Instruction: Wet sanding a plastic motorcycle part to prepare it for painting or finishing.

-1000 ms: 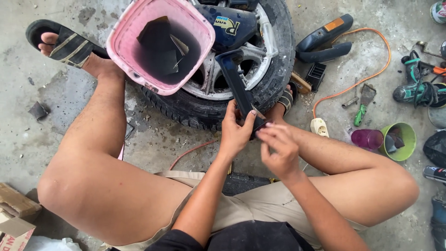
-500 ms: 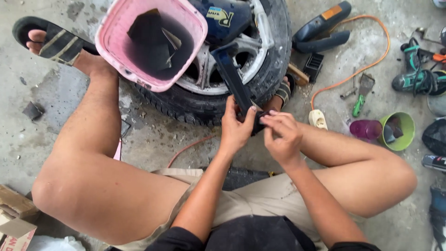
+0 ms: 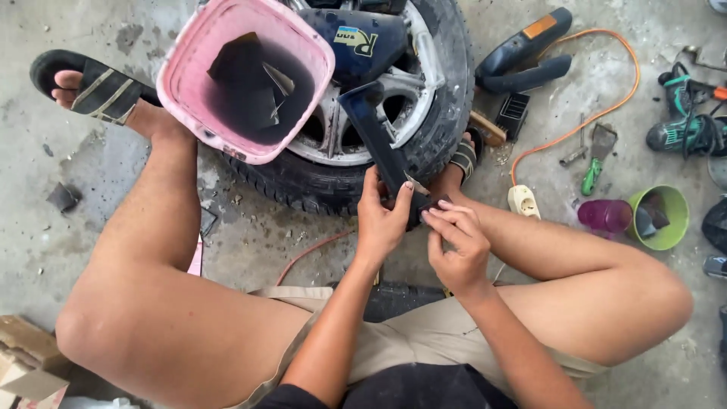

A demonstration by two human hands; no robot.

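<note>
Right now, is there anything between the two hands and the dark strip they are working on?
Nothing visible. The left hand already grips the dark strip near its lower end, and the right hand touches that same end with its fingers. The wheel lies behind the strip, not between.

Bucket rests on the wheel, cups lying right.

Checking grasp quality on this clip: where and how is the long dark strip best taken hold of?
Hold the dark strip at its near end, from below and from both sides, as the left hand and right hand do now. It is long, flat and narrow, and its far end leans on the wheel, so only the near end is free.
</note>
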